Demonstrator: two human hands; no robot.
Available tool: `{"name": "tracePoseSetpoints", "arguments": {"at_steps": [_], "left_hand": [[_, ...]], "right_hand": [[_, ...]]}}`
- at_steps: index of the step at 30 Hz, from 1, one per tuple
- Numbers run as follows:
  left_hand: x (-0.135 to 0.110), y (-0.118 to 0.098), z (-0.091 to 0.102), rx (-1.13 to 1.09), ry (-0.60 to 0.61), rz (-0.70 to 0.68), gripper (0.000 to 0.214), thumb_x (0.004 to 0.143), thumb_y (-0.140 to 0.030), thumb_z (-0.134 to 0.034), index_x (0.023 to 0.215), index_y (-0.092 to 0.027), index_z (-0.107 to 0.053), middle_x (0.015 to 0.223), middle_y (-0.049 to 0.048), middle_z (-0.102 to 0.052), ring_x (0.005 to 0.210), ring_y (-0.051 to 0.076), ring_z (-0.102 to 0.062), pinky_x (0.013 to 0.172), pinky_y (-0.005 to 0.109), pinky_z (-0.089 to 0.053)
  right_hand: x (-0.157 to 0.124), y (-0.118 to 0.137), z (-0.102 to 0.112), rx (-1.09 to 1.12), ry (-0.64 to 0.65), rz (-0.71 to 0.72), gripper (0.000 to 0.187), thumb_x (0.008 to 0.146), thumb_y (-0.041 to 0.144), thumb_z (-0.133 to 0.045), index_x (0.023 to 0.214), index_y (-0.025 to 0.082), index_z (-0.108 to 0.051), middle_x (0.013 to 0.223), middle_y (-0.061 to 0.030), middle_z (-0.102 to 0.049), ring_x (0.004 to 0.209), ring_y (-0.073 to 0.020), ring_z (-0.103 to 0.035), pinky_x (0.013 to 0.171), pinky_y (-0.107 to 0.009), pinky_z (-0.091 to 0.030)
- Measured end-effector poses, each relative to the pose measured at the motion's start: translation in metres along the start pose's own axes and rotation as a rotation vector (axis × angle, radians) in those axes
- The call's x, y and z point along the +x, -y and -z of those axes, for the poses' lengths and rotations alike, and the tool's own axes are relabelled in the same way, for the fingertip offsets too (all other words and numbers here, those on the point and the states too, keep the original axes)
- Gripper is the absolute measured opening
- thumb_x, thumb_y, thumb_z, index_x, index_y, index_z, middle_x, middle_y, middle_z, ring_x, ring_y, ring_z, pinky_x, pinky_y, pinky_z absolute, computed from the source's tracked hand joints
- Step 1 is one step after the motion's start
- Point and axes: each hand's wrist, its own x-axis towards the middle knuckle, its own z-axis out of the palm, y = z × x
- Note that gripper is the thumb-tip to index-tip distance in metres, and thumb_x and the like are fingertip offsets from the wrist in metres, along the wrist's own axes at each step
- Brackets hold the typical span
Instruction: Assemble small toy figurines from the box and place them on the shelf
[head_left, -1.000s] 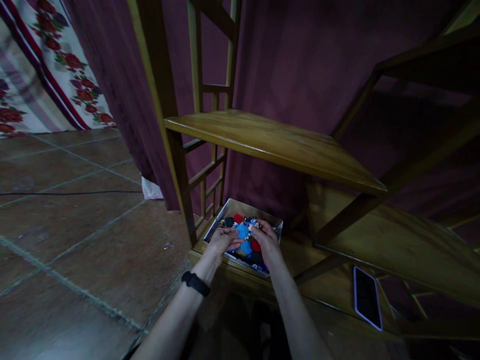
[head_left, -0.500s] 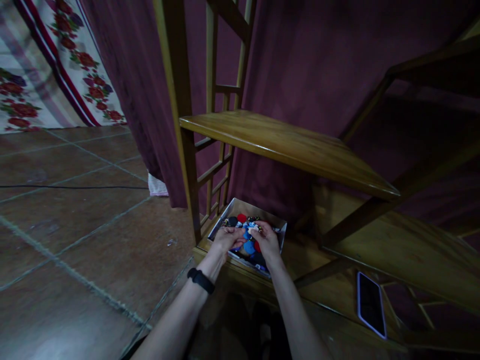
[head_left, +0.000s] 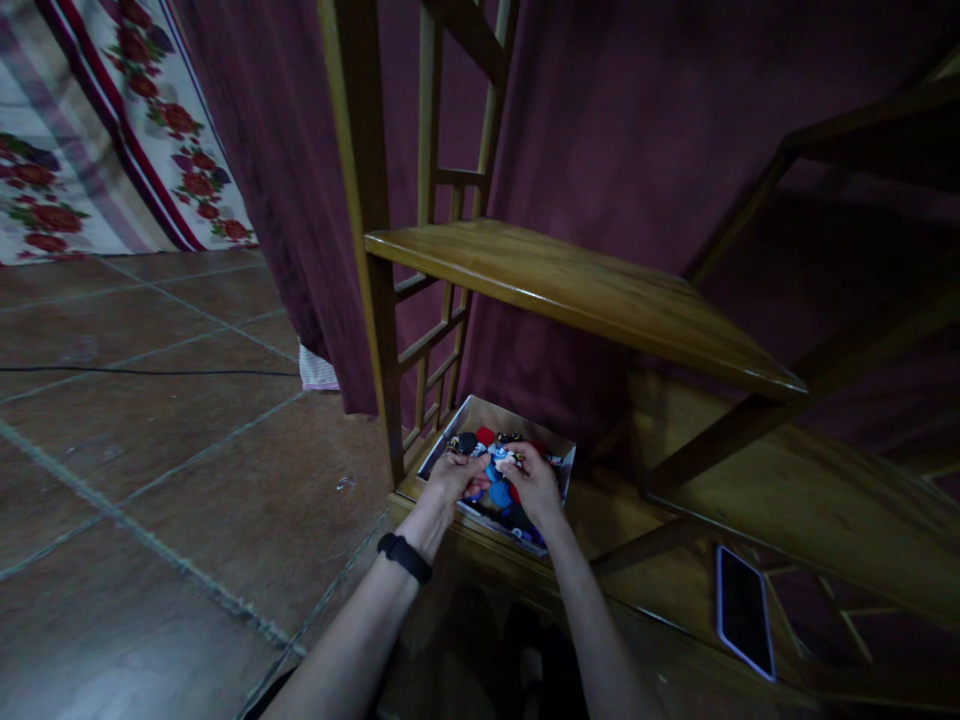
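An open shallow box (head_left: pixel 480 409) sits on the bottom shelf of a wooden rack, filled with several small round red, blue and dark pieces with metal clasps. Both hands are down inside it. My left hand (head_left: pixel 450 478), with a black band on the wrist, has its fingers curled over the pieces at the box's left side. My right hand (head_left: pixel 534 482) is curled too, with its fingertips pinched on a small light piece near the middle. What exactly each hand holds is too small to name.
A wooden shelf board (head_left: pixel 585 292) overhangs the box just above the hands. A phone (head_left: pixel 744 611) lies face up on the bottom board to the right. A dark red curtain (head_left: pixel 637 140) hangs behind. Tiled floor (head_left: pixel 150 450) with a black cable (head_left: pixel 135 372) spreads left.
The view has shifted slightly right and closer. Both hands have stayed in the box, their fingers working over the pieces with little movement.
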Motion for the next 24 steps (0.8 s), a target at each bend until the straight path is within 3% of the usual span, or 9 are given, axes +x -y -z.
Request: {"name": "tracePoseSetpoints", "arguments": {"at_steps": [9, 19, 24], "left_hand": [[-0.008, -0.003, -0.001, -0.051, 0.010, 0.020, 0.029, 0.053, -0.031, -0.079, 0.065, -0.009, -0.064, 0.055, 0.0048, -0.062, 0.050, 0.010, -0.058, 0.047, 0.016, -0.042], [-0.011, 0.003, -0.014, 0.094, -0.011, -0.325, 0.023, 0.052, -0.028, -0.077, 0.057, -0.010, -0.064, 0.049, 0.0000, -0.057, 0.044, 0.007, -0.044, 0.043, 0.018, -0.032], [-0.010, -0.001, -0.002, 0.068, 0.033, -0.207, 0.020, 0.057, -0.027, -0.075, 0.063, -0.010, -0.065, 0.050, 0.0019, -0.059, 0.045, 0.008, -0.049, 0.044, 0.017, -0.034]], "right_hand": [[-0.001, 0.001, 0.001, 0.077, -0.007, 0.000, 0.026, 0.066, 0.027, -0.062, 0.091, 0.025, -0.060, 0.083, 0.0011, -0.065, 0.077, -0.0170, -0.059, 0.071, -0.027, -0.045], [0.004, -0.016, -0.011, 0.246, -0.160, -0.133, 0.033, 0.062, 0.031, -0.067, 0.093, 0.021, -0.058, 0.087, -0.0017, -0.066, 0.079, -0.0176, -0.060, 0.074, -0.029, -0.046], [-0.002, -0.008, -0.008, 0.130, -0.071, -0.054, 0.029, 0.065, 0.031, -0.065, 0.092, 0.022, -0.059, 0.085, -0.0007, -0.066, 0.076, -0.0168, -0.060, 0.071, -0.028, -0.046]]}}
